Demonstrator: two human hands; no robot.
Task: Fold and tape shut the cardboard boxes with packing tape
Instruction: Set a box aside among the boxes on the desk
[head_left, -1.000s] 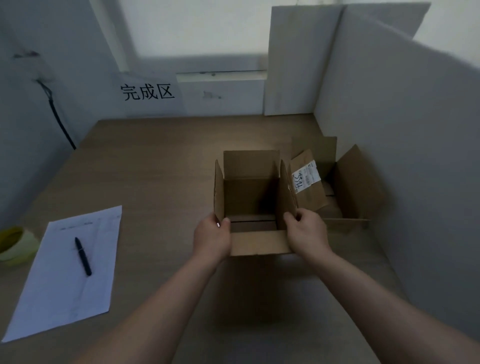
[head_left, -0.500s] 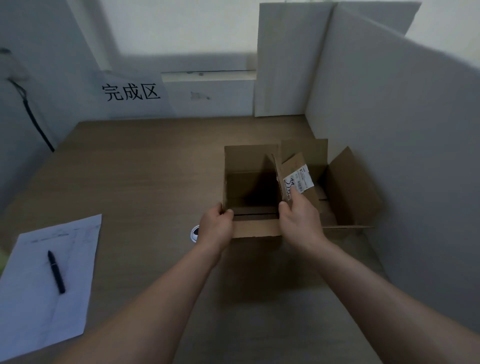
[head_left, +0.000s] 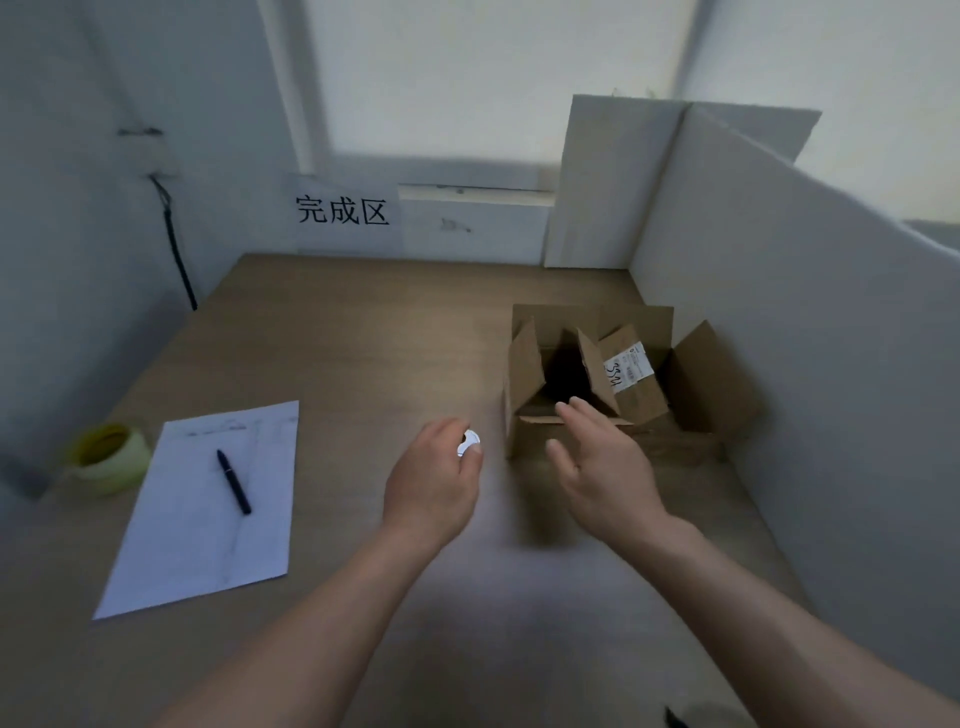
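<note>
The table (head_left: 363, 332) is a wide matte slab with a brownish wood-grain look, boxed in by pale grey partition boards (head_left: 779, 312) along the 3 o'clock side and behind, so reach toward the right is pretty much walled off. A white sign (head_left: 343, 210) with black characters leans on the back wall at about 11 o'clock, and a dark cable (head_left: 176, 249) hangs down the left wall.

The open cardboard box (head_left: 524, 374) sits at roughly 1 o'clock, plain brown corrugated, its flaps standing up and the inside dark. Pressed right against its right side is a second open box (head_left: 711, 374), same cardboard, with a white label (head_left: 628, 369) on one flap that tilts into the gap between them.

At 9 o'clock a white sheet of paper (head_left: 208, 509) lies flat with a black pen (head_left: 234, 481) on top. Just beside its far-left corner sits the tape roll (head_left: 109, 457), a chunky yellowish-clear ring.

The right hand (head_left: 602, 467) hovers just in front of the first box's near wall, fingers spread and straight, holding nothing. The left hand (head_left: 434, 483) is well left of the box, fingers curled around a small round white thing (head_left: 469, 442); can't tell what it is.
</note>
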